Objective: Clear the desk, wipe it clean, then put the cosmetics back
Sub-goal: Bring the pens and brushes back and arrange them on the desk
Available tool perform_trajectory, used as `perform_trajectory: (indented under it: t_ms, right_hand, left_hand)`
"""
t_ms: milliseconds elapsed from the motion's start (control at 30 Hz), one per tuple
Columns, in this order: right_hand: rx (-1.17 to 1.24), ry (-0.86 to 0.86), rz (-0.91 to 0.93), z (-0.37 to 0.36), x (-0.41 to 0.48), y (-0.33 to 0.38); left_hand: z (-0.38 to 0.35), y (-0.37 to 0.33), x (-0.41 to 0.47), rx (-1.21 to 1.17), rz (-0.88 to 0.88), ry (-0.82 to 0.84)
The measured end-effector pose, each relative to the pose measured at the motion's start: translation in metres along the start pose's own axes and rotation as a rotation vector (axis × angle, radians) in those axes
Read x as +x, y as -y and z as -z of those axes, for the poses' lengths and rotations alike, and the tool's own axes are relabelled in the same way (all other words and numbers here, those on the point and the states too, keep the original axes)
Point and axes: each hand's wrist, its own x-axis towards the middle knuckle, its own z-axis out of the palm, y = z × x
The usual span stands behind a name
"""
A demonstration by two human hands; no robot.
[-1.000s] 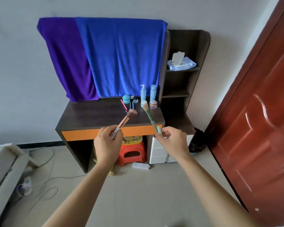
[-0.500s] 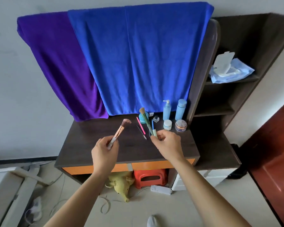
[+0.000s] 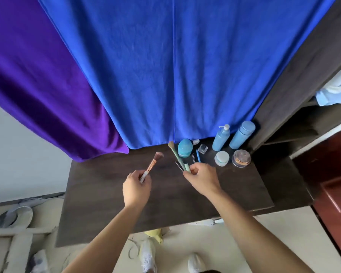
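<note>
My left hand [image 3: 136, 187] grips a rose-gold makeup brush [image 3: 152, 165] by its handle, bristles pointing up and away over the dark desk top [image 3: 98, 203]. My right hand [image 3: 202, 179] pinches a green-handled brush [image 3: 176, 155] by its end, the bristles reaching toward the back. At the desk's back right stand a teal round case [image 3: 184, 148], a pump bottle [image 3: 221, 137], a capped blue bottle [image 3: 242, 134], a white jar [image 3: 221, 158], a clear-lidded jar [image 3: 241, 158] and a small glass bottle [image 3: 202, 149]. Thin pencils [image 3: 196, 160] lie beside my right hand.
A blue towel [image 3: 165, 75] and a purple towel [image 3: 37, 85] hang behind the desk. A dark shelf unit [image 3: 303, 95] stands at the right, holding a wipes pack [image 3: 337, 89]. A red door [image 3: 335, 174] is far right. My shoes [image 3: 148, 255] and cables are on the floor.
I have stepped up close to the desk, so it fills the view. Both hands, still holding their brushes, now hover over the desk top near the cosmetics.
</note>
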Motion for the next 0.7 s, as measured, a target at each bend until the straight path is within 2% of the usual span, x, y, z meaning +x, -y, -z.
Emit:
perform_trajectory:
  t_ms: [267, 400, 567, 700]
  right_hand:
    - [-0.120, 0.099, -0.218, -0.073, 0.045, -0.014]
    - [-0.164, 0.110, -0.240, -0.090, 0.057, -0.017]
    - [-0.107, 0.118, -0.242, -0.077, 0.054, -0.007]
    - [-0.092, 0.070, -0.172, -0.037, 0.051, 0.009]
  left_hand:
    - [-0.041, 0.041, 0.067, 0.106, 0.133, 0.208]
    - [-0.056, 0.048, 0.084, 0.130, 0.177, 0.289]
    - [-0.052, 0.037, 0.087, 0.132, 0.131, 0.390]
    - [-0.027, 0.012, 0.090, 0.118, 0.059, 0.358]
